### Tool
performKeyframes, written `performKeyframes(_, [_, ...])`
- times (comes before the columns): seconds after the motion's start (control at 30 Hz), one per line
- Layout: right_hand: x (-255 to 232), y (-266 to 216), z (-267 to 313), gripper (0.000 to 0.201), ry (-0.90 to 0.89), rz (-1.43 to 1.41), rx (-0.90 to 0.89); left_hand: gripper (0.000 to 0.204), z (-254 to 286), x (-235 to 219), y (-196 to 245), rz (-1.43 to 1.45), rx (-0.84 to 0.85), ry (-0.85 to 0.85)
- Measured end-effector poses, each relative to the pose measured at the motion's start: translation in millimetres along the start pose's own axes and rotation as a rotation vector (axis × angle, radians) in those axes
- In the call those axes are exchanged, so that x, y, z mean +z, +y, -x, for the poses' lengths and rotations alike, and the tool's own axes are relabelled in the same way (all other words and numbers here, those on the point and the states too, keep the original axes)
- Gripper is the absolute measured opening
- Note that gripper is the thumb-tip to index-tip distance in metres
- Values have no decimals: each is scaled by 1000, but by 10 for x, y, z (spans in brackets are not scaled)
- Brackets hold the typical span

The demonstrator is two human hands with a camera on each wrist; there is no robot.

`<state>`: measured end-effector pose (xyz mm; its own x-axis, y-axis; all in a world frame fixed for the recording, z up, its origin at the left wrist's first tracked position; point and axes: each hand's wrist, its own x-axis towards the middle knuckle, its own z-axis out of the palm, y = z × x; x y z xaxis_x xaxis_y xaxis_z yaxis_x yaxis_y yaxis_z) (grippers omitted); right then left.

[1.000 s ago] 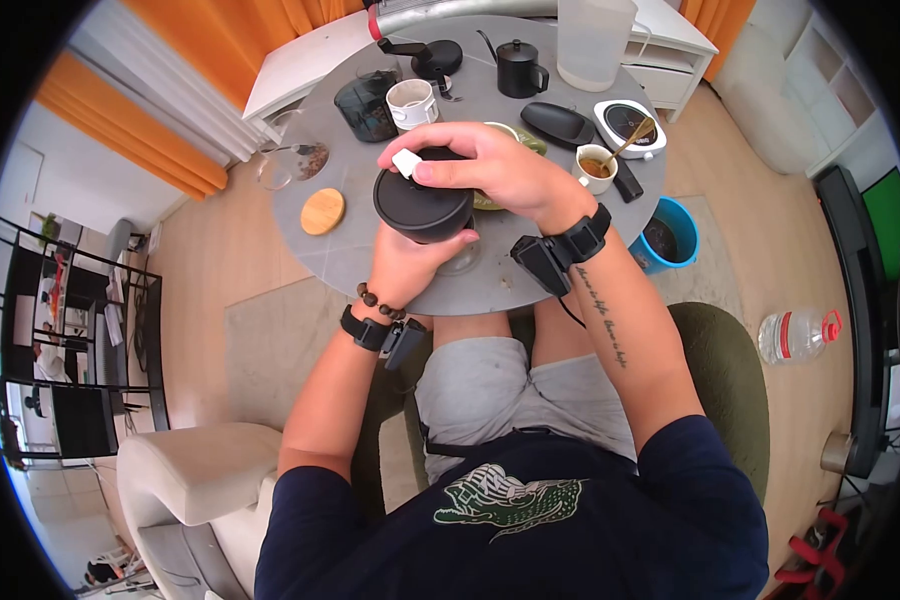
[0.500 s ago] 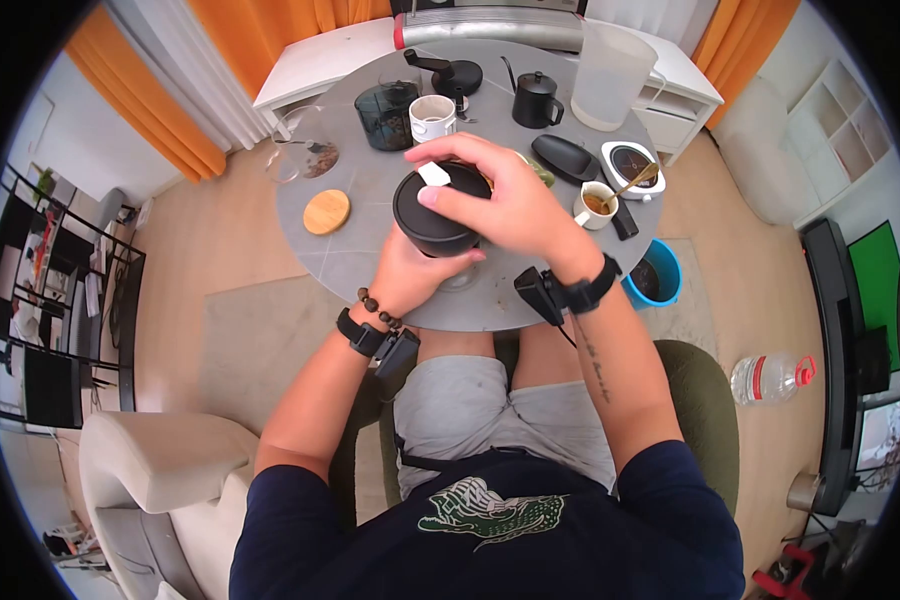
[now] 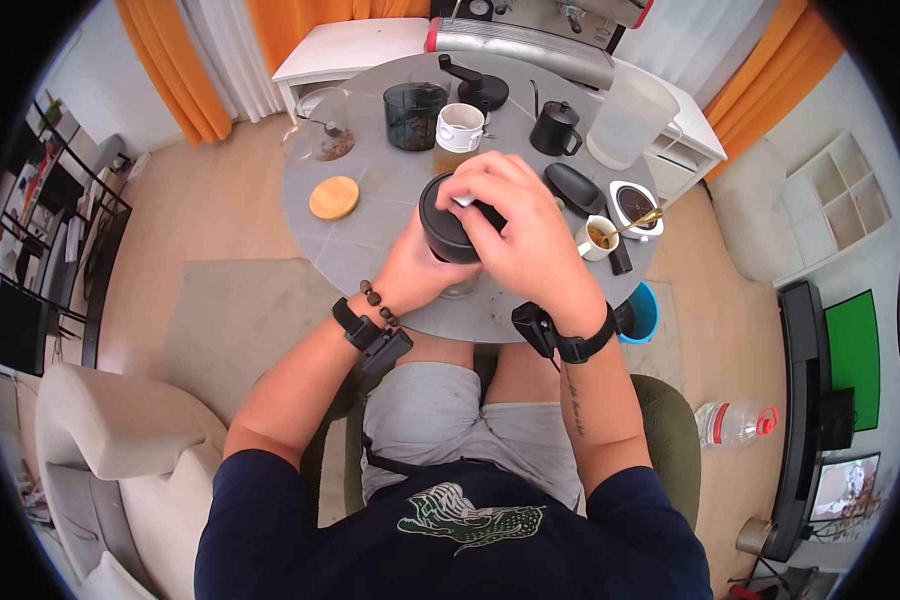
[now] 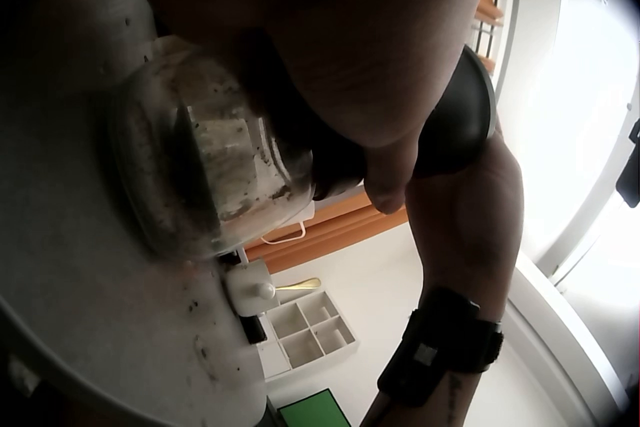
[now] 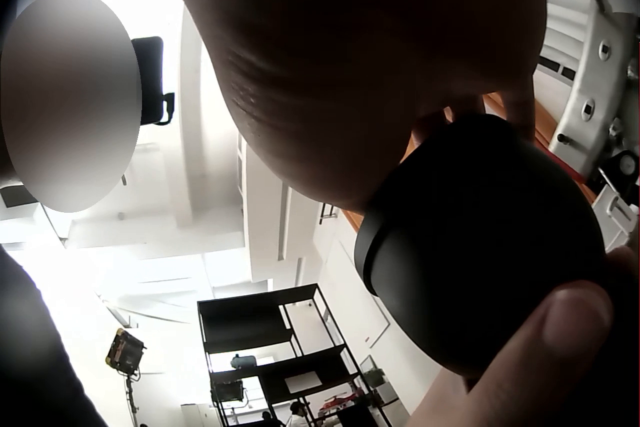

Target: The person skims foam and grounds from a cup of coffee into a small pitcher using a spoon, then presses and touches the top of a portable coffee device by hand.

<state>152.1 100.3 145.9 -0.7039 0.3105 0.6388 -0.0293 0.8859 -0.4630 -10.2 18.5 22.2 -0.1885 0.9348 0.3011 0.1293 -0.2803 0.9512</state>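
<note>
My left hand [image 3: 410, 268] grips a hand coffee grinder [image 3: 444, 236] around its side, near the front of the round grey table. Its upper part is black and round. Below, the left wrist view shows a clear glass jar [image 4: 215, 162] speckled with dark grounds, close over the tabletop. My right hand [image 3: 530, 240] lies over the top, thumb and fingers pinching a small white piece [image 3: 464, 201] there. In the right wrist view the black side [image 5: 480, 247] fills the space beneath my right palm, with my left thumb [image 5: 560, 332] against it.
A wooden lid [image 3: 334, 198] lies on the left. Behind the hands stand a white cup [image 3: 460, 132], a dark translucent container [image 3: 410, 118], a black crank piece [image 3: 483, 92], a black kettle [image 3: 556, 130] and a pitcher [image 3: 630, 125]. At right are a spooned cup [image 3: 588, 244] and a scale [image 3: 654, 228].
The right fingers have curled in over the white piece, covering more of it. The head view has shifted, so the table and both hands sit differently in it. The left hand keeps its hold.
</note>
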Motion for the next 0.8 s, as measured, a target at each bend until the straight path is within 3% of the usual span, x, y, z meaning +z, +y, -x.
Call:
performKeyframes(0.07, [26, 7, 10, 20, -50, -12, -9, 108, 0, 2, -13, -2, 6, 9])
performKeyframes(0.37, [-13, -80, 9, 21, 79, -126, 85, 113, 4, 0, 58, 73, 9, -21])
performKeyframes(0.43, [-59, -20, 3, 22, 27, -133, -3, 113, -4, 0, 46, 77, 7, -32])
performKeyframes(0.63, [-109, 214, -60, 25, -105, -282, -33, 111, 5, 18, 85, 87, -35, -41])
performKeyframes(0.8, [-325, 137, 278, 57, -122, -148, 40, 105, 3, 24, 53, 28, 41, -12])
